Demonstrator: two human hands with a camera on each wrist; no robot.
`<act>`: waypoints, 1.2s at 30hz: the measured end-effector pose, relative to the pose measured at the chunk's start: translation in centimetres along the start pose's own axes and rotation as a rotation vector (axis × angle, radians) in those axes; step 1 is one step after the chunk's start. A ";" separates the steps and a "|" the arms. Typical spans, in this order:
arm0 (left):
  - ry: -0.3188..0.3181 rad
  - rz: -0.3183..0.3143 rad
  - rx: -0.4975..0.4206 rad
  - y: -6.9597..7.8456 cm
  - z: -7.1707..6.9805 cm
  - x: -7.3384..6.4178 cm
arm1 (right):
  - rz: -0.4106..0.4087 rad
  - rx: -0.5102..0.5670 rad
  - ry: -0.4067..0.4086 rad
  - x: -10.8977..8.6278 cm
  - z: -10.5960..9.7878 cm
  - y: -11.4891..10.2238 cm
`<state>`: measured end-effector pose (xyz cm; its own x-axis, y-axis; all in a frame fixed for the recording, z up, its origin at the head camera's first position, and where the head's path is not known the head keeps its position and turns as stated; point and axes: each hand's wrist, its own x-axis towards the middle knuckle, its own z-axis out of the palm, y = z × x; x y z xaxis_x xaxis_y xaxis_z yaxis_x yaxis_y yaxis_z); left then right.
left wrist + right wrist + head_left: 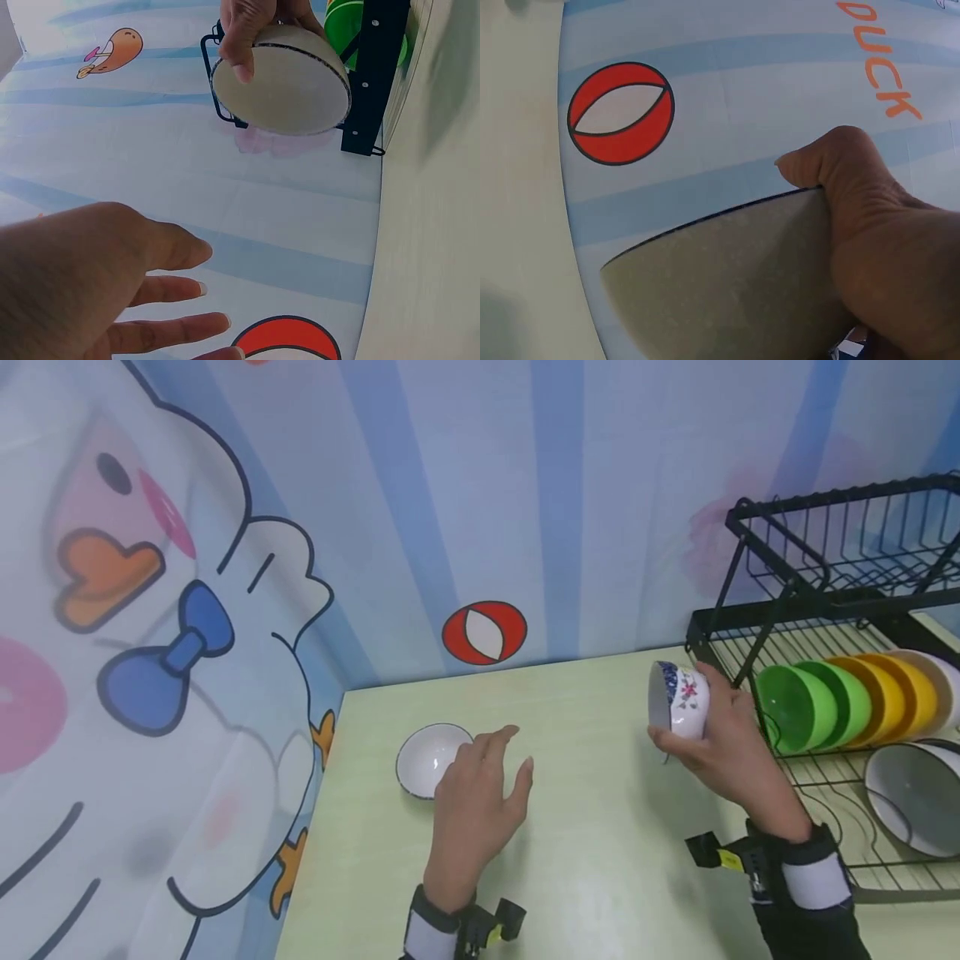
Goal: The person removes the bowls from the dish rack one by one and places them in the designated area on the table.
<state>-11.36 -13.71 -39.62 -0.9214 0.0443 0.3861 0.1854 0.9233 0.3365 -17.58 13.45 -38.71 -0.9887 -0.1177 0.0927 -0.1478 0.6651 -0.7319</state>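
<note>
My right hand (731,747) grips a white bowl (688,703) with pink flowers and a blue patterned inner edge, tilted on its side above the table. In the right wrist view the thumb (847,169) hooks over the rim of that bowl (727,277). The left wrist view shows its pale inside (289,90) facing the camera. My left hand (480,814) hovers over the table, fingers extended and holding nothing. Just beyond it, a second white bowl (423,760) with a dark rim stands upright on the table, partly hidden by the fingers.
At the right stands a black wire dish rack (787,602) with two levels. Green bowls (795,710), yellow bowls (877,697) and a white one lean in a row there. A larger white bowl (915,797) lies in front of them. A printed cloth wall (487,510) borders the table (585,860).
</note>
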 end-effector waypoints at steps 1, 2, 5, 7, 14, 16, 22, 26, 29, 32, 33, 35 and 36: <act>-0.001 -0.003 0.002 0.0 0.0 0.0 | -0.005 0.011 -0.010 0.0 0.2 -0.2; -0.003 -0.004 0.005 0.0 0.0 0.0 | -0.005 0.016 -0.021 0.1 0.5 -0.3; -0.013 -0.008 0.005 0.1 0.0 0.0 | 0.008 0.038 -0.048 0.3 1.2 -0.8; -0.023 -0.010 0.000 0.1 0.0 0.0 | 0.020 0.058 -0.056 0.4 1.8 -1.0; -0.057 -0.022 0.004 0.2 0.1 0.0 | 0.031 0.156 -0.066 0.7 3.7 -1.7; -0.066 -0.023 0.007 0.2 0.0 0.0 | 0.037 0.178 -0.078 0.7 4.3 -2.0; -0.129 -0.036 0.023 0.1 -0.5 0.0 | 0.054 0.269 -0.135 0.5 6.1 -2.8; -0.142 0.001 0.042 -0.1 -0.4 -0.3 | 0.067 0.315 -0.175 0.2 6.9 -3.4; -0.122 0.040 0.050 -0.2 -0.3 -0.3 | 0.061 0.333 -0.190 0.1 7.1 -3.9; -0.119 0.054 0.066 -0.3 -0.2 -0.2 | 0.055 0.357 -0.202 0.1 7.2 -4.4; -0.124 0.054 0.077 -0.3 -0.2 -0.2 | 0.054 0.370 -0.207 0.1 7.3 -4.6; -0.134 0.052 0.094 -0.3 -0.3 -0.1 | 0.054 0.393 -0.217 0.2 7.4 -4.9; -0.141 0.049 0.101 -0.3 -0.4 -0.1 | 0.054 0.408 -0.224 0.2 7.6 -5.0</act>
<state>-11.19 -14.13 -39.41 -0.9523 0.1368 0.2729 0.2025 0.9521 0.2292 -16.87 4.52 -40.13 -0.9586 -0.2767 -0.0677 -0.0303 0.3354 -0.9416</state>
